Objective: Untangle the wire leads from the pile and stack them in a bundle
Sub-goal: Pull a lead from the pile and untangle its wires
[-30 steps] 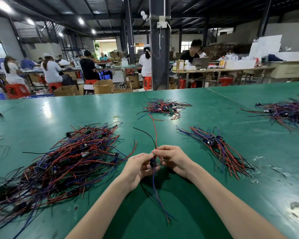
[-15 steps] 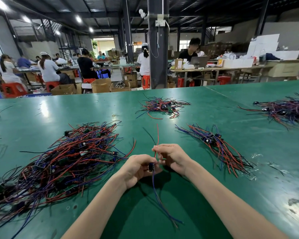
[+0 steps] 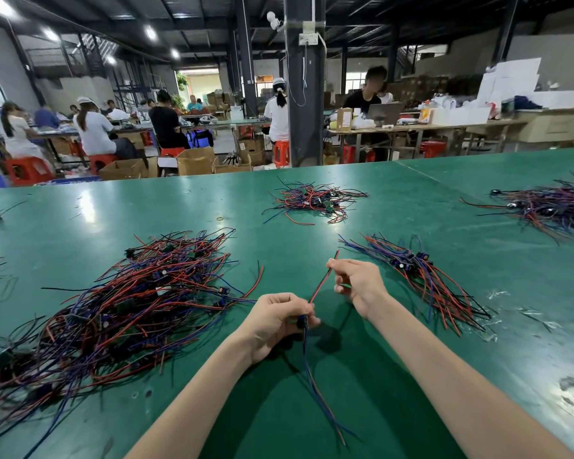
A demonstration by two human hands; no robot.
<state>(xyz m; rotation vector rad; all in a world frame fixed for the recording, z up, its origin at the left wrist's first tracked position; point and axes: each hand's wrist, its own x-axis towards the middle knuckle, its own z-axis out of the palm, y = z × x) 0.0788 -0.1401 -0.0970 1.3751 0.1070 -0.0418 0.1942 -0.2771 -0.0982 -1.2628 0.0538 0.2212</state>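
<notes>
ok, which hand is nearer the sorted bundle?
Right. The right hand is beside the bundle, pinching a lead; the left hand grips the lead further off, toward the pile.

Views: one. Head camera, wide-angle, worn by the person; a single frame spans from counter to ceiling.
Station: over the near edge of the green counter (image 3: pixel 411 200), close above it.
Facing: forward and tilted down.
Lower frame: left forearm (image 3: pixel 193 402) and right forearm (image 3: pixel 444 376) entering from the bottom edge; pile of wire leads (image 3: pixel 123 309) near at left.
Upper frame: dark pillar (image 3: pixel 304 94) centre, seated workers (image 3: pixel 93 130) far behind, ceiling lights (image 3: pixel 150 32) at top.
</notes>
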